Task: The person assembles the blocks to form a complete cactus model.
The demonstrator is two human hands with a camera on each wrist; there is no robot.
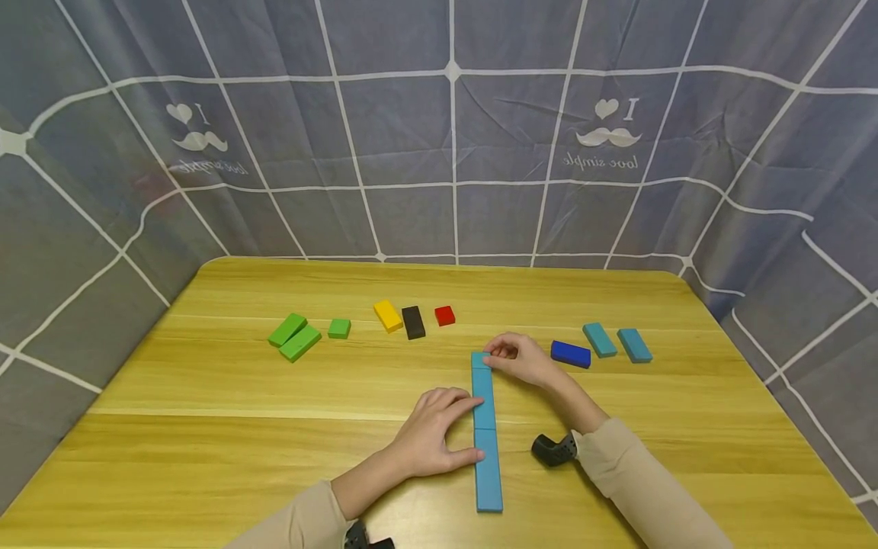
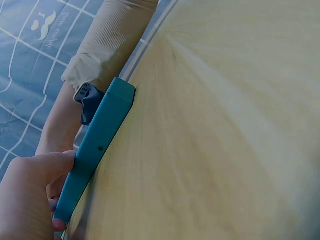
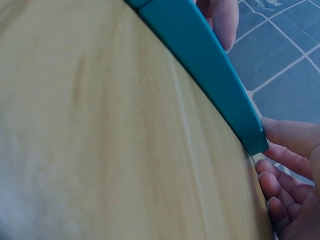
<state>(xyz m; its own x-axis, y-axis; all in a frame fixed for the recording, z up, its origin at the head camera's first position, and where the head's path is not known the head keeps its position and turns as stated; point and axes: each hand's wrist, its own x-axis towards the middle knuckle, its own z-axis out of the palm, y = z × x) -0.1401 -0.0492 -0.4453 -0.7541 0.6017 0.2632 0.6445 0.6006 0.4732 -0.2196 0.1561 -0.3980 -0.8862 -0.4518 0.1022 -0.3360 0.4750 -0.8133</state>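
Note:
A straight row of light blue blocks runs away from me on the table: a long near block (image 1: 488, 482), a second long block (image 1: 484, 387) and a small block (image 1: 480, 356) at the far end. Along the row's left side lies my left hand (image 1: 432, 433), thumb touching the near block and index finger the second one. My right hand (image 1: 527, 361) pinches the small far block between thumb and index finger, its other fingers curled. In the right wrist view, the right fingertips meet the end of the blue row (image 3: 220, 80).
Right of the row lie a dark blue block (image 1: 571, 354) and two light blue blocks, one of them outermost (image 1: 634, 345). Farther back are red (image 1: 444, 315), black (image 1: 414, 322) and yellow (image 1: 388, 316) blocks. Several green blocks (image 1: 299, 343) lie left. A grey curtain (image 1: 398, 152) surrounds the table.

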